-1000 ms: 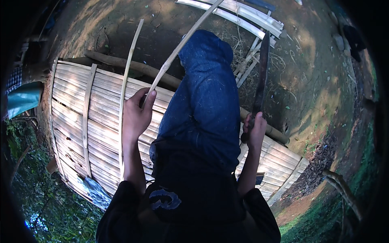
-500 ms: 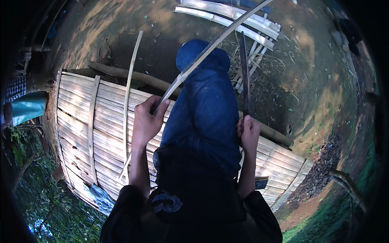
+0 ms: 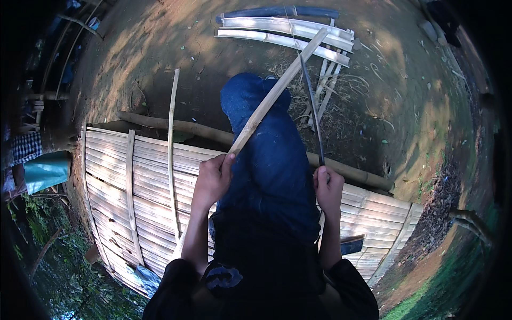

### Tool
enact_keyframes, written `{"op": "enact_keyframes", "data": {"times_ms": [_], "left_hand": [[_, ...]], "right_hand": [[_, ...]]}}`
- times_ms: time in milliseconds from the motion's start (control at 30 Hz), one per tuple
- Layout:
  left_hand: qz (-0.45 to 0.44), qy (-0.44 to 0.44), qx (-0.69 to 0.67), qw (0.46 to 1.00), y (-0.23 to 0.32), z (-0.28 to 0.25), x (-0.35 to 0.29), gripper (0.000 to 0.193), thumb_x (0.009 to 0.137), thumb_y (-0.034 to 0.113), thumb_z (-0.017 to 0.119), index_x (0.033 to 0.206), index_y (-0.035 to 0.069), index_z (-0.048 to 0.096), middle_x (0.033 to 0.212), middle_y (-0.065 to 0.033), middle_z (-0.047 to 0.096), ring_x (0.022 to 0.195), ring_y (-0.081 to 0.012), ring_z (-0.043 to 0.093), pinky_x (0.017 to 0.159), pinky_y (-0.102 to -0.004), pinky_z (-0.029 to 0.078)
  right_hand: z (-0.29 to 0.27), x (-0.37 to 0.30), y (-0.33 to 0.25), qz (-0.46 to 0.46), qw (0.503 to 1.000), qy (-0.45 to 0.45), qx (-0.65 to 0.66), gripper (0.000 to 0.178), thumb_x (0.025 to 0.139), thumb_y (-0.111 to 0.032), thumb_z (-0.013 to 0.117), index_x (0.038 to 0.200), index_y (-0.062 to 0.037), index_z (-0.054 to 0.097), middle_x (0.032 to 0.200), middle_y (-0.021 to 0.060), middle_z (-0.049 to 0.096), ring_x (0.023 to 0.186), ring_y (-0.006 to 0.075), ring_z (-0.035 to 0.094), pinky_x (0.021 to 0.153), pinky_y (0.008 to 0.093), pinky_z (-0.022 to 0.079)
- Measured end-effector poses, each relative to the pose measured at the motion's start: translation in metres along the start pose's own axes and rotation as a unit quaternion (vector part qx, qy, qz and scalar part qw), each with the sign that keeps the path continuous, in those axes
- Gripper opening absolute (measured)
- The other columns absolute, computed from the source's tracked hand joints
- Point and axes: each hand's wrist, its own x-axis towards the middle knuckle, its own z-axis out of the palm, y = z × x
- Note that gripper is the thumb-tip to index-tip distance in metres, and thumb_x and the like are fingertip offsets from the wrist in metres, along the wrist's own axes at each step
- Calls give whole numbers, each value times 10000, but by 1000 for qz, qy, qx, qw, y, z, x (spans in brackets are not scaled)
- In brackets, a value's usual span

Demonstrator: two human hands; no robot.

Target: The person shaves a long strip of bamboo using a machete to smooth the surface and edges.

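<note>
My left hand (image 3: pixel 213 181) is closed around a long split bamboo strip (image 3: pixel 269 101). The strip slants up to the right across my jeans-clad legs (image 3: pixel 266 144), its pale flat face showing. In my right hand (image 3: pixel 329 188), fingers wrapped around its handle, is a long dark-bladed machete (image 3: pixel 313 109). The blade points away from me, and its tip appears close to the strip's far end; whether they touch I cannot tell. My right fingers hide most of the handle.
I sit on a bamboo-slat platform (image 3: pixel 160 176) edged by a round pole (image 3: pixel 352 173). A thin strip (image 3: pixel 172 144) lies across its left side, a dark blue flat object (image 3: pixel 352 245) at right. Split bamboo lengths (image 3: pixel 282 26) and shavings (image 3: pixel 346 88) lie ahead on the ground.
The bamboo strip has been turned and drawn back, its far end now lower and nearer the blade. The machete has tilted left toward it. Both hands keep their hold.
</note>
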Motion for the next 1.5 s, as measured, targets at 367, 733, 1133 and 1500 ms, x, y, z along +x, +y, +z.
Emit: {"op": "enact_keyframes", "data": {"times_ms": [367, 733, 1133, 1500], "left_hand": [[87, -87, -21, 992, 25, 34, -2, 270, 953, 152, 472, 822, -35, 616, 641, -202, 601, 648, -366, 634, 625, -420, 482], [93, -96, 0, 991, 40, 25, -9, 336, 984, 219, 466, 777, -15, 590, 555, -152, 544, 504, -266, 571, 526, -359, 429], [13, 85, -26, 996, -10, -72, -26, 287, 969, 216, 537, 948, -51, 639, 569, 7, 431, 545, -63, 351, 478, -257, 297], [-17, 155, -111, 981, -23, -79, -53, 335, 924, 162, 617, 1177, -56, 600, 605, 38, 423, 574, -47, 345, 499, -231, 279]], "right_hand": [[24, 1, -35, -237, 944, -2, -232, 501, 762, -541, 679, 623, -75, 560, 563, 74, 565, 485, 249, 589, 449, 352, 452], [-14, 24, 0, -187, 922, 136, -312, 434, 700, -515, 741, 683, -95, 633, 631, 81, 621, 572, 263, 636, 502, 357, 476], [-96, 4, 73, 149, 926, 298, 179, 580, 963, -537, 423, 585, -97, 416, 487, -11, 368, 392, 63, 326, 357, 224, 232], [-77, -12, 51, 117, 948, 270, 121, 570, 981, -512, 398, 607, -83, 435, 512, -11, 389, 398, 64, 329, 355, 230, 234]]}}
